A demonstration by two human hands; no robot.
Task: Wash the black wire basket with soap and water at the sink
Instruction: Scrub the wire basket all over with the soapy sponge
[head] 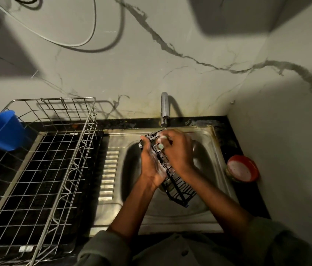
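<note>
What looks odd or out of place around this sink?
Yellowish-brown grime stains the wall behind the tap and the sink rim. A loose cable droops across the wall. The black wire basket, held in both hands, looks undamaged.

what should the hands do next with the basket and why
Probably slide the right hand down toward the near end of the black wire basket: suds show only on the far end and the left hand, while the near wires look bare.
</note>
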